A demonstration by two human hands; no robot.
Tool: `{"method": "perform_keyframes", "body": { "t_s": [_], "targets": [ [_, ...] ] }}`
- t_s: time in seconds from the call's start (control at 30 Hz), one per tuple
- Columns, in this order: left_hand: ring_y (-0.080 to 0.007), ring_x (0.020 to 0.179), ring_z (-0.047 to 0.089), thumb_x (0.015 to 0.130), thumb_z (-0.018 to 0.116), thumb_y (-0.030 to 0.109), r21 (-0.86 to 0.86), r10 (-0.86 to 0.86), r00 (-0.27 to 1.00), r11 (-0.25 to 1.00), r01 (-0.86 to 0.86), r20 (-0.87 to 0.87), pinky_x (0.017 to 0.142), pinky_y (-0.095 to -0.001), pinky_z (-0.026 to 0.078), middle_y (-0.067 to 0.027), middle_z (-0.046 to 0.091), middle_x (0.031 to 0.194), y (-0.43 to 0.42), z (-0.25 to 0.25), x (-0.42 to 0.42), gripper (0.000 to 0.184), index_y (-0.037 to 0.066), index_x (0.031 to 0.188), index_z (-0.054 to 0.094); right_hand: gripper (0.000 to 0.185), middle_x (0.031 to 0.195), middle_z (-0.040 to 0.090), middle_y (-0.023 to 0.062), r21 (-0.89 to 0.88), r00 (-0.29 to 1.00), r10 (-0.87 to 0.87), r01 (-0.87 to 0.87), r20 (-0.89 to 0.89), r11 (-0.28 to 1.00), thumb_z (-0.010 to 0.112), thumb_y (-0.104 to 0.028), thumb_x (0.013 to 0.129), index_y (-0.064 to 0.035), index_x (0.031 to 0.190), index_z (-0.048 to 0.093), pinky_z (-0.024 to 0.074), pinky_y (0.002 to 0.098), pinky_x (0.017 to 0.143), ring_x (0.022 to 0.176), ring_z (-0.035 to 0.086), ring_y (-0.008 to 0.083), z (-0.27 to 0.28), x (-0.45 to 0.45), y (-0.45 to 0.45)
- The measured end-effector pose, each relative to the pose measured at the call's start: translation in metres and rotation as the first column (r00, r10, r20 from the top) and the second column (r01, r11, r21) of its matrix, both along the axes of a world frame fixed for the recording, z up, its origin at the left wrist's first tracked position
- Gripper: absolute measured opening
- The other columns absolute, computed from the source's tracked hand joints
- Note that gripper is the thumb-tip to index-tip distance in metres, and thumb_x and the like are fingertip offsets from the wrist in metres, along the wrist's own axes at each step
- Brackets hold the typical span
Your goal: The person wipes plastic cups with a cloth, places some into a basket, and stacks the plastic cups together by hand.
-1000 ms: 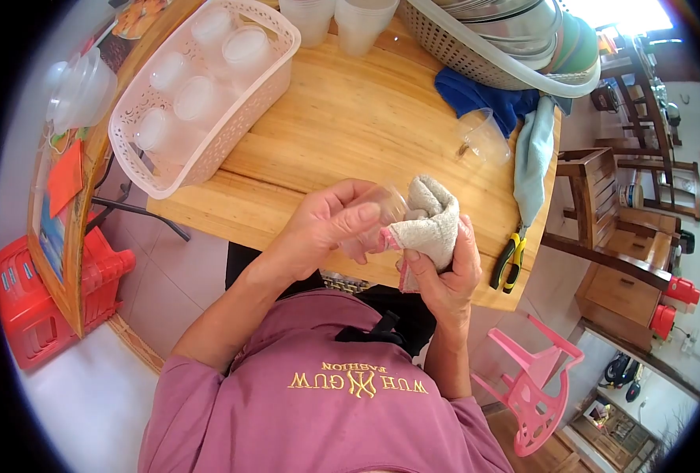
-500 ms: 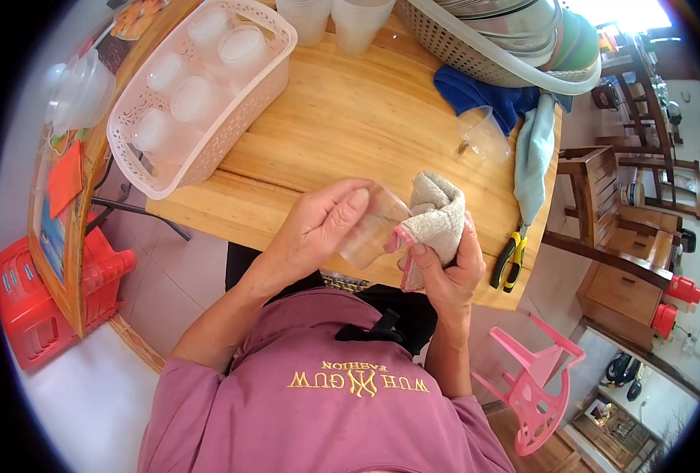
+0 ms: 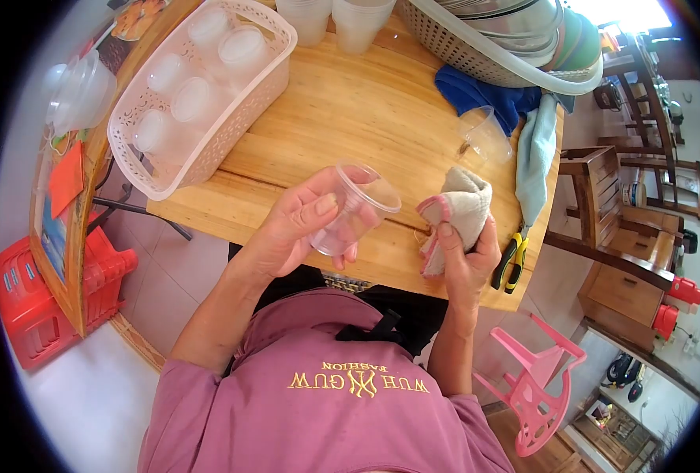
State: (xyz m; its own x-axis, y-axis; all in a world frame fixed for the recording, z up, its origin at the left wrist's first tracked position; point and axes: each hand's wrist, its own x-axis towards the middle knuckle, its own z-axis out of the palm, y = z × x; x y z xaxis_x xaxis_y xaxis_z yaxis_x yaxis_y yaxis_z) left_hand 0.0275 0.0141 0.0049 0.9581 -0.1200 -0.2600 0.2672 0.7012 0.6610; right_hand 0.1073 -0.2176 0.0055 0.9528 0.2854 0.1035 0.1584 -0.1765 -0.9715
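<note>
In the head view, my left hand (image 3: pixel 291 229) is wrapped round a clear plastic cup (image 3: pixel 356 209), whose open rim tilts up and to the right. My right hand (image 3: pixel 470 256) grips a folded beige cloth (image 3: pixel 464 206) with a pink edge, just right of the cup and apart from it. Both are above the near part of the wooden table (image 3: pixel 350 118). Another clear cup (image 3: pixel 485 135) lies on its side farther back, beside a blue cloth (image 3: pixel 484 93).
A pink basket (image 3: pixel 243 110) with several cups stands at the left. Stacked cups (image 3: pixel 362 24) and a basket of bowls (image 3: pixel 476 55) are at the back. Pliers (image 3: pixel 511 262) and a light blue cloth (image 3: pixel 536 150) lie along the right edge. A pink stool (image 3: pixel 535 378) stands beyond.
My right hand has moved right with the cloth, away from the cup. The cup in my left hand has shifted slightly left and turned, its rim now facing up and right.
</note>
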Motion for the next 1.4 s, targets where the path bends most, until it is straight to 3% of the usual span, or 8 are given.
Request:
{"method": "perform_keyframes", "body": {
  "t_s": [0.2,0.27,0.6,0.67,0.73,0.9,0.97,1.4],
  "targets": [
    [-0.0138,0.086,0.062,0.092,0.07,0.035,0.292,0.007,0.999,0.956,-0.019,0.043,0.068,-0.0266,0.051,-0.0103,0.063,0.111,0.0,0.005,-0.001,0.069,0.003,0.145,0.039,0.034,0.086,0.065,0.0064,0.068,0.984,-0.112,0.122,-0.14,0.99,0.066,-0.004,0.091,0.0016,0.123,0.055,0.0505,0.0259,0.048,0.056,0.061,0.0122,-0.011,0.004,-0.005],
    [-0.0196,0.094,0.061,0.088,0.075,0.033,0.748,0.036,0.957,0.615,-0.249,0.289,0.075,-0.0311,0.051,-0.0133,0.06,0.117,-0.003,-0.002,0.001,0.07,0.002,0.141,0.04,0.034,0.086,0.065,0.0063,0.066,0.987,-0.104,0.112,-0.121,0.991,0.065,-0.004,0.091,0.0014,0.123,0.055,0.0511,0.0261,0.048,0.057,0.062,0.0122,-0.011,0.004,-0.004],
    [-0.02,0.115,0.052,0.084,0.079,0.027,0.881,-0.022,0.942,0.363,-0.303,0.334,0.1,-0.0334,0.041,-0.0112,0.052,0.129,0.014,0.055,-0.003,0.065,0.004,0.133,0.043,0.032,0.089,0.065,0.0053,-0.007,0.991,-0.117,0.117,-0.066,0.993,0.066,-0.005,0.09,0.0017,0.12,0.058,0.0508,0.025,0.055,0.066,0.062,0.0098,-0.016,0.003,-0.007],
    [-0.0175,0.098,0.058,0.08,0.084,0.03,0.835,0.09,0.849,0.151,-0.529,0.521,0.084,-0.0325,0.048,-0.0083,0.059,0.117,0.024,0.064,-0.003,0.065,0.003,0.128,0.05,0.031,0.09,0.065,0.0052,-0.047,0.993,-0.116,0.115,-0.01,0.992,0.066,-0.005,0.09,0.0016,0.119,0.058,0.051,0.0251,0.057,0.07,0.062,0.0097,-0.02,0.004,-0.009],
    [-0.0156,0.103,0.056,0.079,0.085,0.029,0.753,0.13,0.747,0.003,-0.658,0.652,0.089,-0.0304,0.045,-0.0065,0.059,0.118,0.044,0.07,-0.004,0.066,0.003,0.128,0.05,0.03,0.09,0.065,0.005,-0.024,0.992,-0.118,0.117,-0.047,0.993,0.066,-0.005,0.09,0.0016,0.118,0.059,0.0511,0.0251,0.058,0.07,0.062,0.0097,-0.015,0.002,-0.007],
    [-0.0141,0.109,0.054,0.081,0.083,0.027,0.663,0.273,0.618,-0.118,-0.739,0.737,0.094,-0.0277,0.043,-0.0076,0.059,0.123,0.094,0.096,-0.017,0.062,0.002,0.128,0.051,0.029,0.09,0.064,0.0044,-0.019,0.992,-0.121,0.12,-0.035,0.993,0.066,-0.004,0.089,0.0018,0.116,0.059,0.0511,0.0252,0.059,0.072,0.061,0.0095,-0.015,0.002,-0.006],
    [-0.0124,0.105,0.059,0.087,0.078,0.027,0.625,0.273,0.562,-0.336,-0.705,0.78,0.092,-0.0245,0.048,-0.0097,0.062,0.121,0.112,0.099,-0.02,0.058,0.001,0.131,0.051,0.029,0.092,0.064,0.0041,-0.012,0.988,-0.117,0.116,-0.104,0.993,0.067,-0.004,0.089,0.0018,0.116,0.06,0.0509,0.0255,0.061,0.074,0.061,0.0094,-0.011,0.001,-0.005],
    [-0.0095,0.085,0.059,0.089,0.077,0.03,0.82,0.351,0.752,-0.373,-0.433,0.557,0.074,-0.0223,0.049,-0.0096,0.062,0.12,0.145,0.1,-0.017,0.055,0.001,0.13,0.057,0.03,0.094,0.063,0.0041,-0.043,0.986,-0.128,0.124,-0.103,0.991,0.067,-0.006,0.089,0.0014,0.117,0.06,0.0503,0.0263,0.06,0.074,0.06,0.0098,-0.017,0.001,-0.006]
  ]
}}
